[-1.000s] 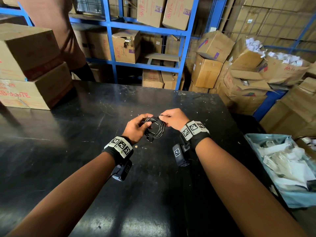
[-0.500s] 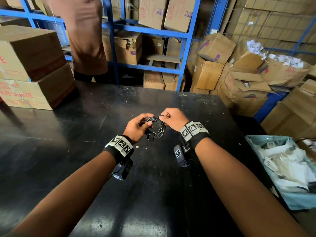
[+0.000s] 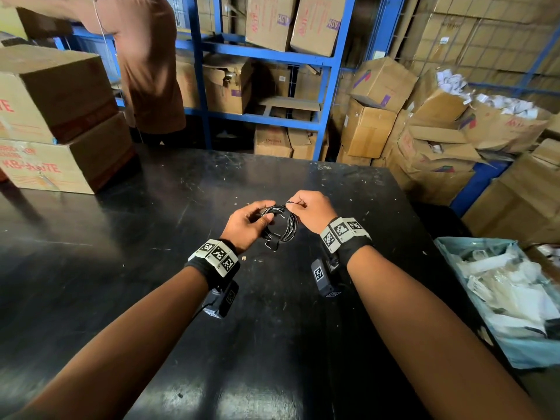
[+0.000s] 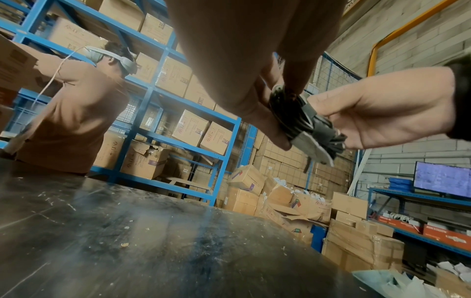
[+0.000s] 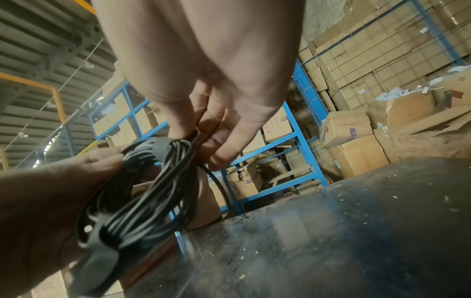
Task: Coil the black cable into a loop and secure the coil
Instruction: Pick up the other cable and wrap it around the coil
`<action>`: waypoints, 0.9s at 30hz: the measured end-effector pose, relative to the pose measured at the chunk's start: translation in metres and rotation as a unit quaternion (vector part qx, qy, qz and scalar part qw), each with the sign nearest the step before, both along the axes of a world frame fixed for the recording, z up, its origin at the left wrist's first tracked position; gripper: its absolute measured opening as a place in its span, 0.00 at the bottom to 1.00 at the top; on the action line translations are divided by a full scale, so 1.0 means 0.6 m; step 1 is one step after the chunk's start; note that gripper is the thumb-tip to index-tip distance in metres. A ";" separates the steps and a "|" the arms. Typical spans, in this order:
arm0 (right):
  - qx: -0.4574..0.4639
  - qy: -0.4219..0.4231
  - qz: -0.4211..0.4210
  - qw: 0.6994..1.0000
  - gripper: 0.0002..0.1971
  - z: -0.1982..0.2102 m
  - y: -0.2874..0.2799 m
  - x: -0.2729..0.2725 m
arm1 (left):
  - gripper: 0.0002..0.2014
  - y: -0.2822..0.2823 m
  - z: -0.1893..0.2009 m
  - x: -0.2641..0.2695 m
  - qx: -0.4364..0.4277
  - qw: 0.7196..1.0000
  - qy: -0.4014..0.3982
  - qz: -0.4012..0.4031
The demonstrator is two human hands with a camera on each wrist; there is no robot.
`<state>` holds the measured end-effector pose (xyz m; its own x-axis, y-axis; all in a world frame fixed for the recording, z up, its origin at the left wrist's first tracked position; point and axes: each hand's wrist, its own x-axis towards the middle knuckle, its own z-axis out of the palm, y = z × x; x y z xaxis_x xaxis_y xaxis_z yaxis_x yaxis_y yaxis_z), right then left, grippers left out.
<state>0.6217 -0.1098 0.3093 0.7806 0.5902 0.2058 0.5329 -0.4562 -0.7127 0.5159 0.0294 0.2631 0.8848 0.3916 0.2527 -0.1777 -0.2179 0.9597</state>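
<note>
The black cable [image 3: 280, 223] is wound into a small round coil, held a little above the black table [image 3: 151, 268]. My left hand [image 3: 250, 223] grips the coil's left side with thumb and curled fingers. My right hand [image 3: 309, 209] pinches the coil's upper right edge. In the right wrist view the coil [image 5: 153, 193] shows many turns with a grey strap [image 5: 160, 150] wrapped round them near my right hand [image 5: 203, 129]. The left wrist view shows the grey strap [image 4: 309, 139] hanging loose from the bundle between my left hand [image 4: 254, 113] and right hand [image 4: 377, 119].
Stacked cardboard boxes [image 3: 51, 116] stand on the table's far left. A person in a brown shirt [image 3: 145, 62] stands behind the table by blue shelving [image 3: 266, 53]. A bin of plastic packets [image 3: 509, 301] sits at the right, with more boxes [image 3: 439, 140] piled beyond.
Both hands stay on the coil in nearly the same spot. The person behind the table has moved to the right.
</note>
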 end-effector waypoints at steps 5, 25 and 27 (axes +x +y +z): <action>0.081 0.024 -0.024 0.996 0.09 -0.011 -0.002 -0.002 | 0.14 -0.005 0.004 0.006 -0.018 1.000 0.002 0.005; 0.181 0.247 -0.039 0.951 0.12 -0.054 -0.024 -0.003 | 0.13 -0.021 -0.024 -0.040 -0.121 0.986 0.092 0.075; 0.172 0.255 -0.050 0.950 0.15 -0.074 -0.030 0.002 | 0.10 -0.028 -0.055 -0.086 -0.141 0.980 0.117 0.078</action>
